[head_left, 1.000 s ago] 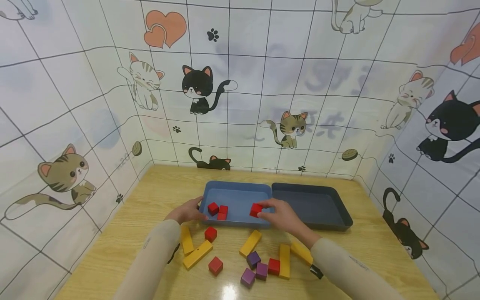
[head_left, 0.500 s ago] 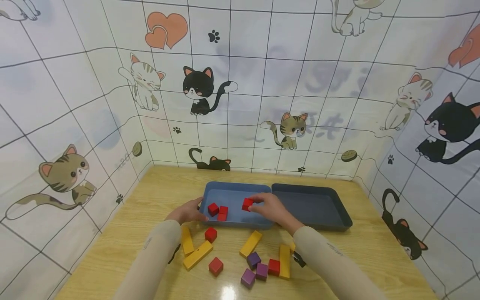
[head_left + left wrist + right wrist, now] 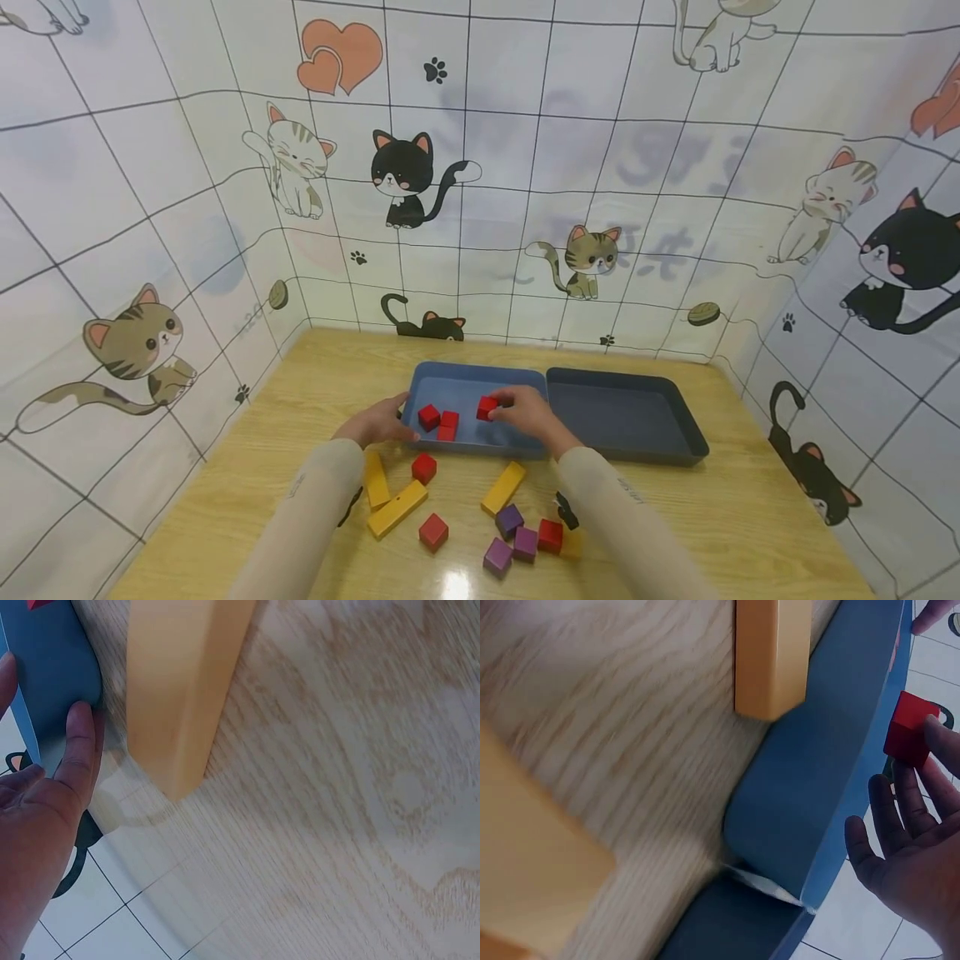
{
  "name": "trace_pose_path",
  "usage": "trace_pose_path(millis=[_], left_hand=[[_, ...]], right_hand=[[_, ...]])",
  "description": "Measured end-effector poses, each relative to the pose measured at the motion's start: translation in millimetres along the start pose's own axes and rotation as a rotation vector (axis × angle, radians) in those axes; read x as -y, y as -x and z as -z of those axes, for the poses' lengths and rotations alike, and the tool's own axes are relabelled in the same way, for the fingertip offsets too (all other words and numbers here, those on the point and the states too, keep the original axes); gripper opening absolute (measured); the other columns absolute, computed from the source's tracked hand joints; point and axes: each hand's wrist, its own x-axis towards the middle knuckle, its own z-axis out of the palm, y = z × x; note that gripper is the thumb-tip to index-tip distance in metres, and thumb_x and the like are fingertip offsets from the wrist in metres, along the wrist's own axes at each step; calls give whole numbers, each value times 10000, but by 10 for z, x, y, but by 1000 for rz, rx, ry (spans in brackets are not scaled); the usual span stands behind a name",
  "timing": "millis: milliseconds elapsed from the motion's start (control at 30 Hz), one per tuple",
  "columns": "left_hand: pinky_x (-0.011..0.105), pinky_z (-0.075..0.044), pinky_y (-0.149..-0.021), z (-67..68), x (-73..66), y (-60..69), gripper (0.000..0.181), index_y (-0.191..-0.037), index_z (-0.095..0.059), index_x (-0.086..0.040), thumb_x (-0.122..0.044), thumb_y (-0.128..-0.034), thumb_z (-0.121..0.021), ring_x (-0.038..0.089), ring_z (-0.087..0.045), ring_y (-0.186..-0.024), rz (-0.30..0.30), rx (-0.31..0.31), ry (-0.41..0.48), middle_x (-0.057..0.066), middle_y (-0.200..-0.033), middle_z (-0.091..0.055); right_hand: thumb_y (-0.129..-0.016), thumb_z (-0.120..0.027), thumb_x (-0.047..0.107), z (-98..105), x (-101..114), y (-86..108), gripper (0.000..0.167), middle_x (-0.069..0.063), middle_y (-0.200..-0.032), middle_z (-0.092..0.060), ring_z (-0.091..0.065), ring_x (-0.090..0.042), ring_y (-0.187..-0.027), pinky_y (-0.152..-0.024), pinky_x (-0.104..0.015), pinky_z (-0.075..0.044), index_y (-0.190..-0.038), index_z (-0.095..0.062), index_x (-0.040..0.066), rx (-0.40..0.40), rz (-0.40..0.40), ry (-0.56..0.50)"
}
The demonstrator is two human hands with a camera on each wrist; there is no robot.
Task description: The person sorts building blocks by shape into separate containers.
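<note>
My right hand [image 3: 527,412] pinches a red cube [image 3: 487,407] between thumb and fingertips, above the inside of the blue tray [image 3: 517,377]. In the right wrist view this red cube [image 3: 911,729] is raised over the tray's rim, the other fingers spread below it. My left hand [image 3: 377,423] holds the blue tray at its front left corner; in the left wrist view the thumb lies along the outer wall [image 3: 56,667] and other fingers reach the side and rim. Inside the tray's left part lie several red cubes [image 3: 429,417].
A dark grey tray [image 3: 622,377] adjoins the blue one on the right. Before the trays lie yellow blocks [image 3: 397,509], more red cubes [image 3: 433,532] and purple cubes [image 3: 498,557]. A cat-print sheet [image 3: 495,167] encloses the table [image 3: 345,350].
My right hand has moved left over the blue tray, carrying the red cube toward the cubes lying there. The left hand stays at the tray's corner.
</note>
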Motion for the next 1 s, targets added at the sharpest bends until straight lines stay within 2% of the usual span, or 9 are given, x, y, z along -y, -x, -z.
trace_pose_path(millis=[333, 500, 633, 833, 1000], left_hand=[[593, -334, -1082, -25, 14, -47, 886, -1573, -262, -95, -206, -862, -779, 393, -430, -1325, 6, -5, 4, 225, -1475, -441], [586, -326, -1090, -25, 6, -23, 878, -1572, -261, -90, -198, -867, -773, 389, -428, -1324, 7, -12, -7, 226, -1477, -437], [583, -320, -1095, -37, 2, -41, 885, -1572, -259, -85, -203, -864, -776, 387, -425, -1328, 3, -10, -16, 228, -1478, -436], [588, -321, -1092, -28, 19, -62, 892, -1572, -264, -89, -220, -859, -783, 392, -423, -1332, 7, -13, -17, 227, -1480, -435], [611, -316, -1083, -20, 26, -42, 897, -1575, -260, -104, -233, -858, -784, 404, -418, -1330, 21, -7, -8, 237, -1475, -435]], right_hand=[[-907, -718, 118, -200, 53, -66, 331, -100, -1153, -682, -618, -276, -1050, -872, -433, -525, -1231, -690, 57, 0, -14, -1], [-929, -697, 148, -287, 87, -67, 409, -158, -1247, -647, -594, -331, -1140, -924, -472, -505, -1316, -630, 32, 41, 16, 18], [-956, -659, 144, -285, 79, -40, 455, -202, -1327, -593, -546, -377, -1218, -966, -503, -480, -1381, -567, 11, 65, 41, 11], [-968, -641, 146, -238, 84, -2, 399, -134, -1340, -602, -522, -358, -1259, -1002, -495, -460, -1352, -607, 45, 25, 7, -14], [-961, -653, 153, -187, 122, 65, 387, -123, -1328, -611, -518, -362, -1262, -1001, -500, -459, -1332, -624, 45, 19, 10, -57]])
